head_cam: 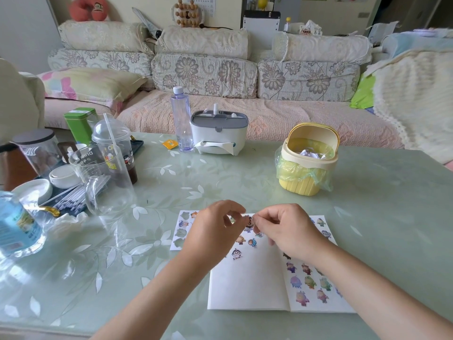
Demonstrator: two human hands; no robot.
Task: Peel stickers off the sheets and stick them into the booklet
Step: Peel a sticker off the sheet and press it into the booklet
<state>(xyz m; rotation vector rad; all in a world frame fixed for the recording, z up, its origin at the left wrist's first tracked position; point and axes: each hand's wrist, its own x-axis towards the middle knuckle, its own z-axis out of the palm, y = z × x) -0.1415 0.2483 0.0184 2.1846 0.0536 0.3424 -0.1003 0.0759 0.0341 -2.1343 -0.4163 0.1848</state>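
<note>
The green glass counter [367, 217] carries an open booklet [247, 283] near its front edge, with stickers already on both pages. A partly emptied sticker sheet [181, 233] lies flat, tucked under the booklet's far left corner. Above the booklet's top edge, the left hand [215, 229] and right hand [291, 229] meet, each grip clamped, curled fingertips pinching opposite edges of one small sticker [249, 220].

A yellow bin [307, 165] with a green liner stands beyond the grip, to its right. A tissue box [215, 136] and a clear bottle [181, 119] stand farther back. A lidded cup [114, 143] and a glass jug [103, 177] sit well left of the grip.
</note>
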